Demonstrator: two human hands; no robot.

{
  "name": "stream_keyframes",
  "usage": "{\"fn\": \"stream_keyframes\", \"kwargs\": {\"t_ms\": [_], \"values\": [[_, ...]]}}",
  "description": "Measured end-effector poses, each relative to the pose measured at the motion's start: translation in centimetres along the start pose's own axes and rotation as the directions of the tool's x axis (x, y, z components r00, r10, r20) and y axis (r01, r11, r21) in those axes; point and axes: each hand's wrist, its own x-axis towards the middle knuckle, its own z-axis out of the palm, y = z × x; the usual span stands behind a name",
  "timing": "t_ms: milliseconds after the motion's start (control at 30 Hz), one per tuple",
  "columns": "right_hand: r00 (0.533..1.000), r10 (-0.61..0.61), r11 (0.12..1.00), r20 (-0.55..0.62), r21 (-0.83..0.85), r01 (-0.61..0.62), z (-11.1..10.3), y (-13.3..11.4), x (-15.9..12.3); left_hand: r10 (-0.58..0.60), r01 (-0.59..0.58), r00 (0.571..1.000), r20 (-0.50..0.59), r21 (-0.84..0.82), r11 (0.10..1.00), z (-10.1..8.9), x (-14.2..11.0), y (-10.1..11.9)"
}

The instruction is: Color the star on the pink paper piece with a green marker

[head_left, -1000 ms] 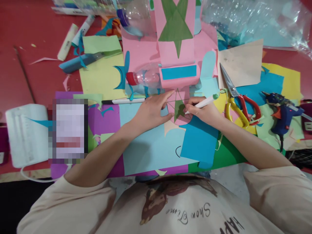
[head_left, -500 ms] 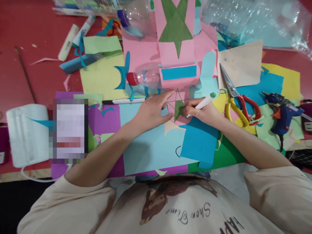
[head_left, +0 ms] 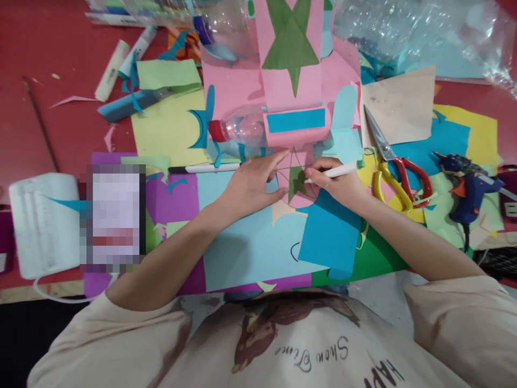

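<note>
- Pink paper tab (head_left: 302, 156) sits on your near side of the pink roll (head_left: 319, 134), its outlined star (head_left: 297, 180) partly green!
- Your left hand (head_left: 252, 183), open and fingers spread, rests on the tab's left edge, nearer you than the roll.
- And your right hand (head_left: 333, 178) pinches the white marker (head_left: 343, 170), tip down at the star!
- Left of the roll, a red-capped bottle (head_left: 246, 128); right of it, scissors (head_left: 386, 151), then a blue glue gun (head_left: 468, 199).
</note>
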Motion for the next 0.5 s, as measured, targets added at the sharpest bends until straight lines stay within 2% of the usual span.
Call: {"fn": "stream_keyframes", "kwargs": {"t_ms": [500], "values": [[0.998,0.008,0.998,0.061,-0.063,-0.004,-0.15,-0.47,-0.04,0.015,-0.015,1.000,-0.027,-0.017,1.000,0.19,-0.02,-0.29]]}}
